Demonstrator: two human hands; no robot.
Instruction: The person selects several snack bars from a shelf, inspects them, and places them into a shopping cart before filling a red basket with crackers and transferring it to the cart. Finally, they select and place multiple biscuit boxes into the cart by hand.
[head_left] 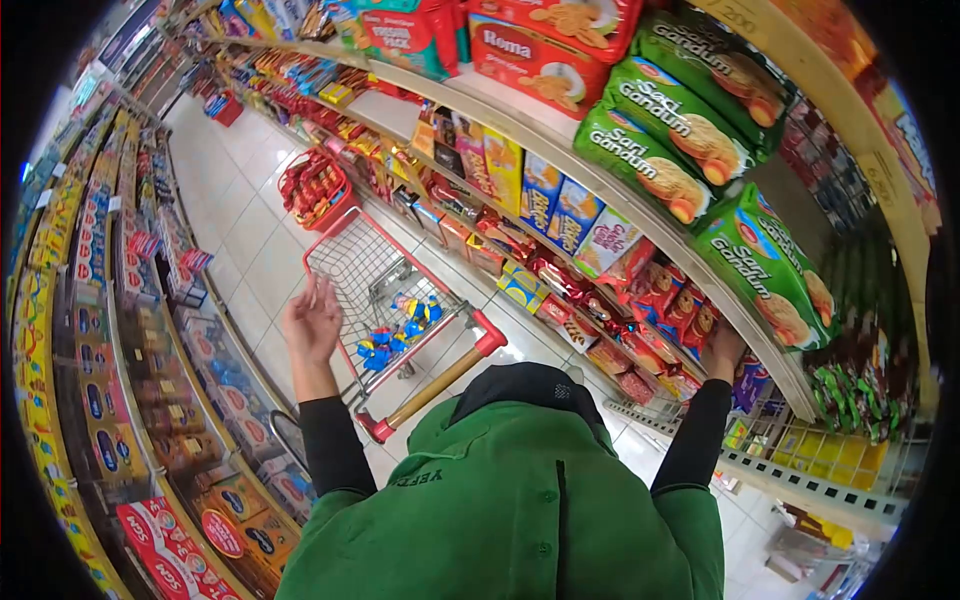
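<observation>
My left hand [313, 318] is raised at the left side of a wire shopping cart [365, 258], its fingers apart and nothing in them. Several blue and yellow packets [400, 328] lie inside the cart, near its red and tan handle [430, 390]. On the other side, my right hand [724, 350] reaches under the edge of a shelf [735, 335], beside red snack packs [686, 312] and a purple pack [750, 384]. The shelf and packs hide its fingertips, so any grip is out of sight.
A red basket [318, 190] full of red packs stands on the tiled floor [225, 215] beyond the cart. Green biscuit bags [655, 165] and red Roma packs [540, 60] fill the right upper shelf. Stocked shelves [130, 350] line the left side of the aisle.
</observation>
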